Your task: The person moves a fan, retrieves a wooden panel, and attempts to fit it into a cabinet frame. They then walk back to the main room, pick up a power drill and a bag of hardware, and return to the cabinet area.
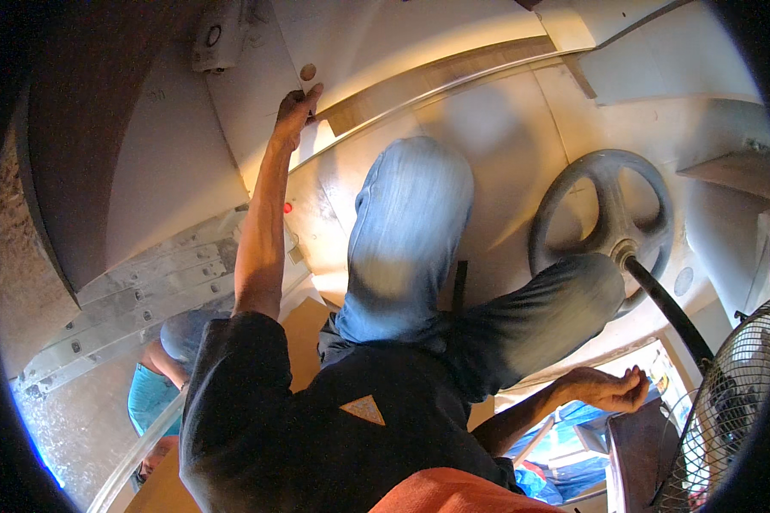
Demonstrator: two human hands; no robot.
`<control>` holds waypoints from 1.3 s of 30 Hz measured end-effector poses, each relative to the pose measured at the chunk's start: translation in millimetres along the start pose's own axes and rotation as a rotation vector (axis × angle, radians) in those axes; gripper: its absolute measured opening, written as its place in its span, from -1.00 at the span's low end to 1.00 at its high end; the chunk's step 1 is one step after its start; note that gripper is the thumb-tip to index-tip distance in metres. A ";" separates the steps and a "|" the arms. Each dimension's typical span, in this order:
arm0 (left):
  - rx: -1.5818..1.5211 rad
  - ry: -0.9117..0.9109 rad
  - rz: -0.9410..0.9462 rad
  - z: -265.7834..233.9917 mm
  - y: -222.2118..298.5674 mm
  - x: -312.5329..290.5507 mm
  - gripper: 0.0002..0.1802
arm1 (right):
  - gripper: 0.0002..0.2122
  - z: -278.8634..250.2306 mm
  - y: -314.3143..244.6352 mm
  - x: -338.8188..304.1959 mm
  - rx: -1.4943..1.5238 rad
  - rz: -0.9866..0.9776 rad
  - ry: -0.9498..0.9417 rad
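Note:
My left hand (294, 117) reaches far forward, its fingers bent against a pale panel (359, 51) just below a small round hole (308, 72). Whatever sits between those fingers is hidden. A brown wood-look strip (436, 79) with a light edge begins right beside this hand and runs off to the right. My right hand (609, 390) hangs in the air at the lower right, fingers loosely curled and nothing visible in them. It is nearest to the wire cage of a standing fan (736, 385), without touching it.
My jeans-clad knees (415, 197) rise in the middle. The fan's round grey base (612, 218) lies right of them. A perforated metal strip (137, 295) crosses the left side. Another person in a teal sleeve (152, 398) is at the lower left, near a clear tube (137, 453).

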State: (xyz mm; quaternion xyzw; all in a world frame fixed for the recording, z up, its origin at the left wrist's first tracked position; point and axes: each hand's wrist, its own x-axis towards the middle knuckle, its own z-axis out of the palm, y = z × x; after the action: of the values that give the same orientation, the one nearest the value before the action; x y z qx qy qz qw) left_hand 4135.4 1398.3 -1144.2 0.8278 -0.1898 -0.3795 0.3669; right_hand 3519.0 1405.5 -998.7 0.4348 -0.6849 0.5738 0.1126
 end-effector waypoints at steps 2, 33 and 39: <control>-0.002 0.020 -0.003 2.7 -1.9 -12.9 -0.49 | -0.73 7.7 -7.5 -10.7 0.062 0.025 -0.111; -0.761 -0.478 0.220 63.0 -102.9 -190.3 -0.66 | -0.18 301.7 -87.0 -135.9 0.133 -0.603 -0.966; -0.604 -0.197 0.314 55.6 -105.8 -194.9 -0.61 | 0.12 358.1 -152.0 -147.5 -0.159 -0.864 -1.235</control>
State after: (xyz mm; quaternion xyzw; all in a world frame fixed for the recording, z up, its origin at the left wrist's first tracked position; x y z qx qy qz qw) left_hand 3971.8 1557.7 -1153.0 0.6022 -0.2285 -0.4353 0.6291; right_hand 3840.6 1163.3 -1103.6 0.8974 -0.4316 0.0800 -0.0456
